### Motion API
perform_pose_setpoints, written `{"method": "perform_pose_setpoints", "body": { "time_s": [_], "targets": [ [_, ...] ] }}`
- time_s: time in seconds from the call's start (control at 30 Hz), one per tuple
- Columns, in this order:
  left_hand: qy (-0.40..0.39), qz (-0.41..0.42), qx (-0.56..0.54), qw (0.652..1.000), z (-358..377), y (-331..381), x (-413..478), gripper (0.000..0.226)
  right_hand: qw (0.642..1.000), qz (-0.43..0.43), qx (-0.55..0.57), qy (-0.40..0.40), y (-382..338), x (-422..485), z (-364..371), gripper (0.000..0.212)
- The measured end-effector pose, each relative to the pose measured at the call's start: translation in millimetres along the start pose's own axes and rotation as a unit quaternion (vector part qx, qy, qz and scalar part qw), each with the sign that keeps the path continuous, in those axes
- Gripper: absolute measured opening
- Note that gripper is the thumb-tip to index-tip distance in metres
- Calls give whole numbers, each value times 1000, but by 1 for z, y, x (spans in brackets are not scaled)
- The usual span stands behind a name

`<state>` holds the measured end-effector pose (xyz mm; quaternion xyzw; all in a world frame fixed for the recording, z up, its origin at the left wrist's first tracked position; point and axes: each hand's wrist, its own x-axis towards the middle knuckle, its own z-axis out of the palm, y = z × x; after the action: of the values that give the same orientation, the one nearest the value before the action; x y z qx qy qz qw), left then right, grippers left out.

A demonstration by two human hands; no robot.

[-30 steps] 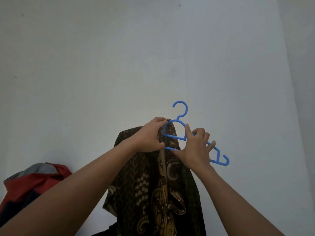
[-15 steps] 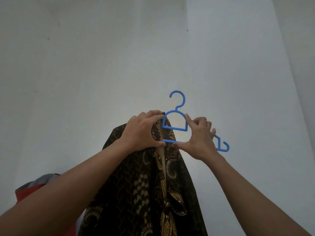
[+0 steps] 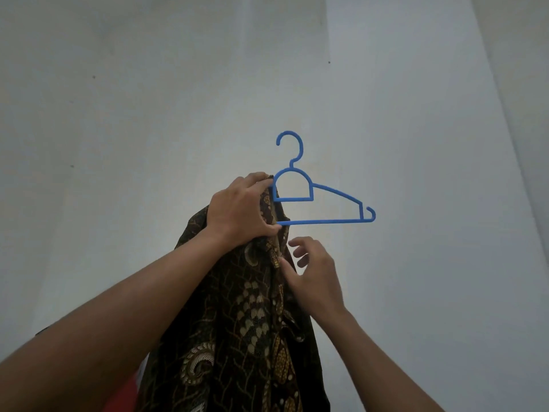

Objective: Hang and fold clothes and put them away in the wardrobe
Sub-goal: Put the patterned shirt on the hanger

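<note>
A: Blue plastic, that hanger (image 3: 323, 203). Any brand or writing on it?

B: None that can be read, on the hanger or on the batik shirt (image 3: 237, 322), which shows only brown and gold pattern.

A: Which way does the hanger point?

B: Its hook is upright, the tip curling toward the left-hand side. The long bottom bar runs level, from the left hand (image 3: 240, 209) outward to the person's right, ending in a small upturned notch above the right hand (image 3: 315, 275).

A: What holds it?

B: The left hand is closed around the hanger's left end together with the shirt's top edge, fingers curled over the cloth and thumb below at the bar. The hanger's left arm is hidden under cloth and hand.

A: The right hand?

B: Just below the bar, apart from it. Thumb and forefinger meet at the shirt's front edge, the other fingers loosely spread; whether they really pinch the cloth I cannot tell.

A: The shirt?

B: It hangs down from the left hand, between both forearms.
</note>
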<state>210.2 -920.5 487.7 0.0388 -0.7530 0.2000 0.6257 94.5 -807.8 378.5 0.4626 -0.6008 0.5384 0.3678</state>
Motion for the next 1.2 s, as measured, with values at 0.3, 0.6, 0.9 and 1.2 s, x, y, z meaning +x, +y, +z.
{"method": "perform_pose_setpoints", "body": {
  "time_s": [0.3,0.6,0.9,1.2],
  "targets": [
    [23,-5,13,1000,-6,-12,-1,91,986,151,25,-60,-3,3,10,42],
    [20,-39,6,999,-9,-38,-10,91,974,191,123,-6,25,1,-5,7],
    [-3,-79,-37,996,-10,-61,-29,95,970,152,189,1,49,23,-38,31],
    [-33,-59,-79,995,-3,-71,-48,97,803,381,457,-36,36,53,-71,79]
  ]
}}
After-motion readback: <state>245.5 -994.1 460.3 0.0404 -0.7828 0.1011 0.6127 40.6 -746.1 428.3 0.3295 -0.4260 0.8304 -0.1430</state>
